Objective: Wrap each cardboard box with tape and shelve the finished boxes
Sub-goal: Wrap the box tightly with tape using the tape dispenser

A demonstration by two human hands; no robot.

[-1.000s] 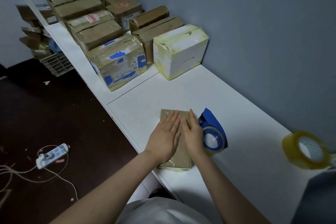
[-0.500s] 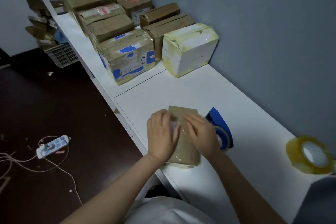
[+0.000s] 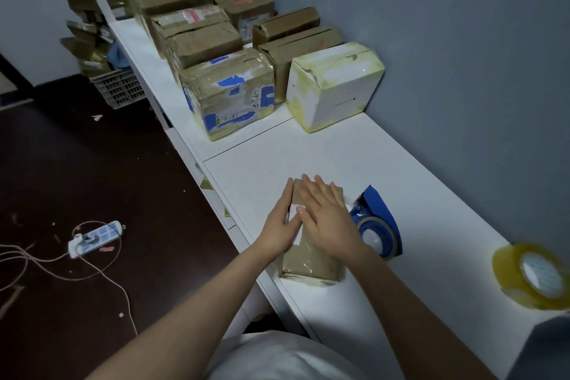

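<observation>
A small flat cardboard box (image 3: pixel 310 265) wrapped in shiny clear tape lies near the front edge of the white table (image 3: pixel 416 182). My left hand (image 3: pixel 281 225) rests along its left side, fingers straight. My right hand (image 3: pixel 327 216) lies flat on its top, fingers spread and pointing away. Neither hand grips anything. A blue tape dispenser (image 3: pixel 374 222) with a roll in it sits just right of the box. A loose roll of yellowish clear tape (image 3: pixel 533 278) lies at the far right.
Several taped cardboard boxes (image 3: pixel 228 92) and a white box (image 3: pixel 334 86) stand in rows at the back against the grey wall. Left of the table is dark floor with a power strip (image 3: pixel 95 237), cables, and a crate (image 3: pixel 118 88) with more boxes.
My fingers were curled on the box half a second ago. Now both hands are flat again, with the right hand reaching further forward over the top.
</observation>
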